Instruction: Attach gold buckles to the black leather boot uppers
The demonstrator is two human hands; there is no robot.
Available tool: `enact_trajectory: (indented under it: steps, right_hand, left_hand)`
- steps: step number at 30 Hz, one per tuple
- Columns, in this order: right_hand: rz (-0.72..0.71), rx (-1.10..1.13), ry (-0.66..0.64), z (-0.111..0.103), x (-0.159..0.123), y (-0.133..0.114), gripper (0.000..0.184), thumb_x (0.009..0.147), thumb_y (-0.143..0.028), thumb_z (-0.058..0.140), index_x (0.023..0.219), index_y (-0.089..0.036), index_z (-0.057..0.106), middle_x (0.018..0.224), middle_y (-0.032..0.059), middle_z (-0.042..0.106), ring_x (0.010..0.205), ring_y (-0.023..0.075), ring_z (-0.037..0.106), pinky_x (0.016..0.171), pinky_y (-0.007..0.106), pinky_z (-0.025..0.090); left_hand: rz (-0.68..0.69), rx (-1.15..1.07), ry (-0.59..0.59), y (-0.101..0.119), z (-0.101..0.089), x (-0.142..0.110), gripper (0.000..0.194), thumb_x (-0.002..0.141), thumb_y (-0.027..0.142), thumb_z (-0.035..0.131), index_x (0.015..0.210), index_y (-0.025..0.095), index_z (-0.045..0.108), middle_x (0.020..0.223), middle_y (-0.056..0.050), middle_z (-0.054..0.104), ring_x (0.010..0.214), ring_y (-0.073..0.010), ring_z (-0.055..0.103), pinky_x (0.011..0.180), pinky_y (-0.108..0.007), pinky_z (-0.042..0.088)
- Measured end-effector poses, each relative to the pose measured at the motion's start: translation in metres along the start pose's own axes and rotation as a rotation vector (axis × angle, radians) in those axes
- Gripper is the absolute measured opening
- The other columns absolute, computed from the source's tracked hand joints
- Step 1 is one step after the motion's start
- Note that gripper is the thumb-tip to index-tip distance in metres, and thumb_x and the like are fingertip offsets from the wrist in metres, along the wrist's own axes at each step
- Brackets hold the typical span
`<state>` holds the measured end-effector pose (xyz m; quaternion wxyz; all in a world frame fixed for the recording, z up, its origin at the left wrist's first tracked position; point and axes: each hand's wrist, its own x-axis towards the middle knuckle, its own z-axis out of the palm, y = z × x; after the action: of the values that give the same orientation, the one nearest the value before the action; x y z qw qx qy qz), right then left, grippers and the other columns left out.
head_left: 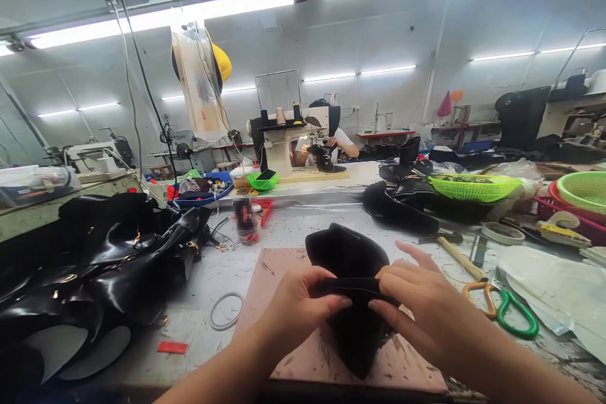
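A black shoe upper piece (353, 331) is held above a pinkish board (279, 278) on the metal worktable. My left hand (303, 293) pinches a folded edge of it between thumb and fingers. On the other end of that fold, my right hand (414, 293) grips with the thumb below and the fingers on top, the index finger sticking out. The fold runs level between both hands. Part of the black piece spreads out beyond my hands, and a pointed part hangs toward me. Its inner side is hidden.
Shiny black leather pieces (132, 265) are heaped at left. Scissors (516, 315) with green and orange handles, a hammer (459, 255) and a tape roll (502, 233) lie at right. A glass jar (249, 230) stands behind the board. Opposite, a person works at a sewing machine (284, 148).
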<state>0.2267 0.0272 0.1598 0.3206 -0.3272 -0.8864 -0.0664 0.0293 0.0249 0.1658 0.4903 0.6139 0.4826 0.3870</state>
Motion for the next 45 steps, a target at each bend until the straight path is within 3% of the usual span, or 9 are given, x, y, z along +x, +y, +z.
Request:
enact_trajectory:
  steps: [12, 16, 20, 23, 26, 31, 37, 42, 45]
  right_hand:
    - [-0.005, 0.097, -0.053, 0.001, -0.002, 0.004, 0.015, 0.086, -0.018, 0.044, 0.071, -0.021, 0.046, 0.067, -0.0031, 0.054, 0.065, 0.0144, 0.052, 0.099, 0.048, 0.021]
    - [-0.005, 0.119, -0.044, -0.001, 0.001, 0.009, 0.013, 0.085, -0.019, 0.047, 0.072, -0.021, 0.045, 0.069, -0.0028, 0.055, 0.067, 0.0144, 0.053, 0.1, 0.049, 0.02]
    - [-0.022, 0.139, -0.032, -0.001, 0.009, 0.007, 0.016, 0.083, -0.018, 0.049, 0.067, -0.02, 0.045, 0.065, -0.0039, 0.053, 0.062, 0.0131, 0.052, 0.099, 0.048, 0.023]
    - [-0.051, 0.148, -0.015, 0.002, 0.016, 0.004, 0.018, 0.082, -0.018, 0.049, 0.064, -0.02, 0.046, 0.061, -0.0041, 0.052, 0.058, 0.0122, 0.052, 0.099, 0.048, 0.026]
    - [-0.086, 0.185, -0.036, 0.003, 0.02, 0.005, 0.016, 0.081, -0.018, 0.051, 0.065, -0.02, 0.049, 0.063, -0.0041, 0.054, 0.06, 0.0121, 0.053, 0.102, 0.05, 0.022]
    - [-0.077, 0.272, -0.205, -0.005, 0.023, 0.009, 0.012, 0.081, -0.014, 0.051, 0.071, -0.02, 0.047, 0.082, -0.0015, 0.058, 0.076, 0.0122, 0.058, 0.109, 0.052, 0.004]
    - [-0.086, 0.233, -0.244, -0.008, 0.028, 0.005, 0.013, 0.079, -0.013, 0.051, 0.068, -0.019, 0.048, 0.074, -0.002, 0.055, 0.071, 0.0123, 0.056, 0.108, 0.053, 0.011]
    - [-0.13, 0.208, -0.093, -0.005, 0.029, -0.001, 0.016, 0.08, -0.014, 0.05, 0.065, -0.019, 0.05, 0.064, -0.0037, 0.053, 0.059, 0.0113, 0.053, 0.105, 0.053, 0.021]
    - [-0.136, 0.266, -0.16, -0.011, 0.029, 0.0, 0.014, 0.081, -0.015, 0.052, 0.067, -0.019, 0.051, 0.074, -0.0024, 0.057, 0.067, 0.0114, 0.057, 0.108, 0.053, 0.014]
  left_hand:
    - [0.074, -0.035, 0.084, -0.005, 0.004, -0.005, 0.016, 0.059, 0.028, 0.064, 0.058, 0.014, 0.057, 0.053, 0.002, 0.05, 0.056, -0.0109, 0.044, 0.055, -0.023, 0.035]
    - [0.107, -0.028, -0.049, -0.004, -0.01, -0.008, 0.013, 0.063, 0.027, 0.064, 0.067, 0.016, 0.062, 0.066, 0.0, 0.056, 0.067, -0.0139, 0.051, 0.066, -0.026, 0.04]
    - [0.319, 0.37, -0.153, 0.017, -0.027, -0.01, 0.005, 0.07, 0.02, 0.06, 0.073, 0.017, 0.063, 0.094, -0.005, 0.056, 0.089, -0.0177, 0.052, 0.08, -0.029, 0.039]
    - [0.468, 0.748, -0.192, 0.032, -0.032, -0.01, 0.002, 0.072, 0.016, 0.062, 0.071, 0.018, 0.062, 0.074, -0.001, 0.056, 0.074, -0.0148, 0.051, 0.071, -0.026, 0.039]
    - [0.569, 0.836, -0.227, 0.033, -0.034, -0.006, 0.009, 0.074, 0.017, 0.062, 0.065, 0.017, 0.062, 0.059, 0.002, 0.052, 0.061, -0.0114, 0.047, 0.064, -0.023, 0.037]
    - [0.474, 0.685, -0.354, 0.027, -0.041, -0.002, 0.009, 0.077, 0.018, 0.059, 0.072, 0.015, 0.067, 0.064, 0.0, 0.055, 0.061, -0.0103, 0.05, 0.057, -0.02, 0.037]
    - [0.285, 0.798, -0.615, 0.05, -0.041, 0.006, 0.016, 0.079, 0.013, 0.053, 0.088, 0.018, 0.065, 0.075, 0.001, 0.061, 0.072, -0.0124, 0.053, 0.066, -0.02, 0.04]
    - [0.349, 1.054, -0.533, 0.062, -0.032, 0.007, 0.014, 0.075, 0.013, 0.058, 0.085, 0.02, 0.064, 0.082, -0.001, 0.06, 0.078, -0.0165, 0.054, 0.071, -0.023, 0.041]
    - [0.419, 1.0, -0.516, 0.061, -0.03, 0.005, 0.009, 0.079, 0.018, 0.056, 0.078, 0.019, 0.065, 0.081, -0.003, 0.058, 0.078, -0.0159, 0.053, 0.073, -0.023, 0.04]
